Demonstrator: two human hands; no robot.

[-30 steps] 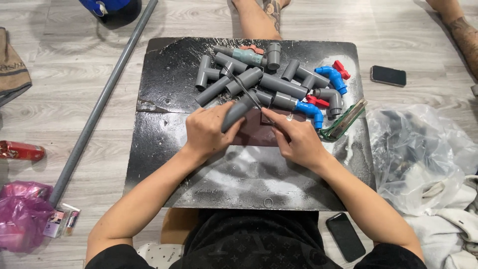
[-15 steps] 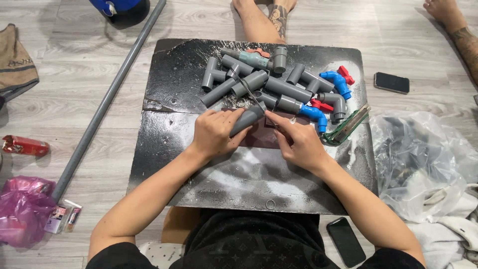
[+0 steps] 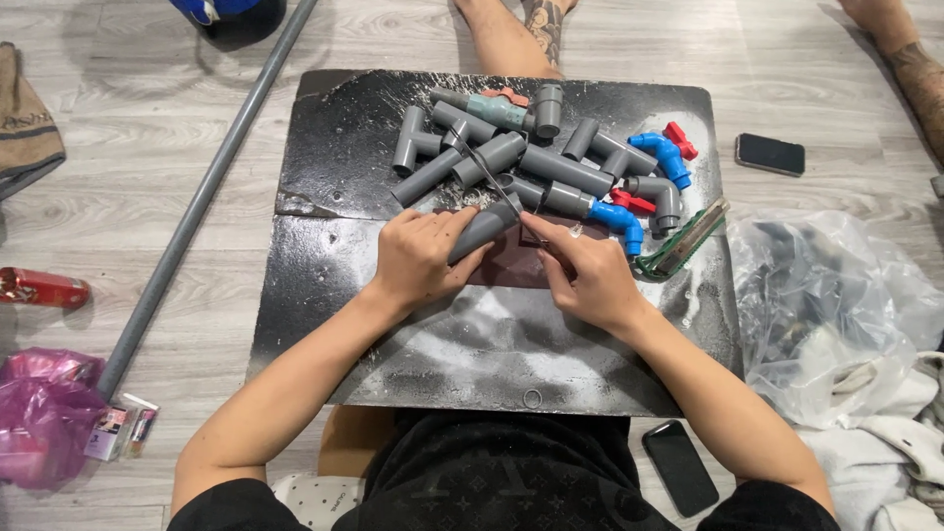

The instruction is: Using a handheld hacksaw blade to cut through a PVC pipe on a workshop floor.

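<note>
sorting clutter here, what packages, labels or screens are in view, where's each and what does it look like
Phone: floor right of the board, dark flat rectangle, screen off.
Second phone: floor by the person's right elbow, black, screen dark.
Small box: floor at left, beside a pink bag, white with coloured print.
Red packet: far left floor, long, shiny.

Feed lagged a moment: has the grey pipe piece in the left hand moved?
No real shift: the grey pipe piece stays in the left hand just below the fittings pile on the black board.

I hold a short grey plastic pipe piece (image 3: 484, 230) in my left hand (image 3: 418, 258), tilted with its open end pointing up and right. My right hand (image 3: 588, 275) pinches a thin metal blade (image 3: 492, 184) that slants across the pipe's upper end, over a black board (image 3: 324, 285).
</note>
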